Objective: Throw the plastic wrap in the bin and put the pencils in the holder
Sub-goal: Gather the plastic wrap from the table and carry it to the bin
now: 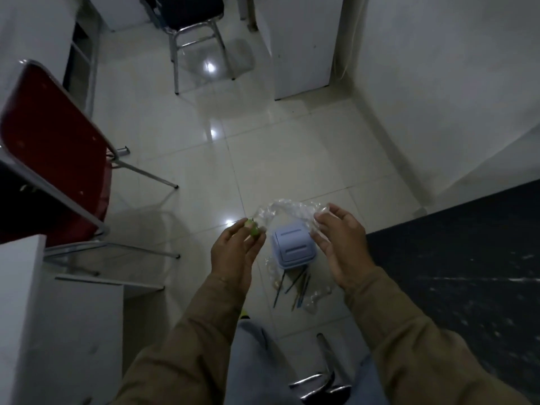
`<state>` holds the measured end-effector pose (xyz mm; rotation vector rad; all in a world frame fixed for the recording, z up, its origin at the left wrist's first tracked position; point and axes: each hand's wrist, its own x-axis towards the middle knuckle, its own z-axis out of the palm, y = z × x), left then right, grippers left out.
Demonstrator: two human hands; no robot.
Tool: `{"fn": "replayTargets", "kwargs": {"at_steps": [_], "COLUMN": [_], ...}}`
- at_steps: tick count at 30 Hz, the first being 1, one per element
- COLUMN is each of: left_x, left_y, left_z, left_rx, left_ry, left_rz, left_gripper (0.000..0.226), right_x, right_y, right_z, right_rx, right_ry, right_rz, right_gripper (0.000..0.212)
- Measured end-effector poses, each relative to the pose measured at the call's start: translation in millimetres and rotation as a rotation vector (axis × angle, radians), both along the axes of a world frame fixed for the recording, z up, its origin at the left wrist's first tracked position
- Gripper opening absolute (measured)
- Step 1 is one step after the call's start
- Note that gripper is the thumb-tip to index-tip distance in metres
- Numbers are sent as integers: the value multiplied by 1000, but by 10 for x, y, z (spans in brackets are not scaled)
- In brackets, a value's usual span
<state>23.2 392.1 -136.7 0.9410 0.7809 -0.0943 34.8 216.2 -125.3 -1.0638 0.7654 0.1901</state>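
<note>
A clear strip of plastic wrap [287,208] arches between my two hands above the floor. My left hand [236,252] pinches one end of it together with a small green object [253,229]. My right hand [340,244] holds the other end with its fingers loosely curled. Directly below, a small light-blue bin [293,248] with a closed lid stands on the white tiles. Several pencils [295,287] lie scattered on the floor just in front of the bin, with more crumpled clear plastic [317,298] beside them. No pencil holder is visible.
A red chair [55,153] with metal legs stands at the left, beside a white cabinet [23,311]. A dark chair [193,21] is at the back. A dark countertop [455,270] runs along the right. My legs and a chrome chair frame [321,381] are at the bottom.
</note>
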Motion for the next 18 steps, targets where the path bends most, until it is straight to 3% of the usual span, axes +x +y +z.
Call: {"fn": "replayTargets", "kwargs": {"at_steps": [10,18], "left_x": [-230,-1024], "left_y": [92,83], "left_z": [-1268,-1814], "left_rx": [-41,-49], "left_ry": [-94,-156], "left_rz": [48,-41], "left_gripper": [34,27], "right_x": [-193,-1065], "right_y": [360,138], "right_z": [-1229,-1828], "right_rx": [47,-85], "right_ry": [-64,-123], "right_rz": [-124,36], "right_gripper": [41,39]}}
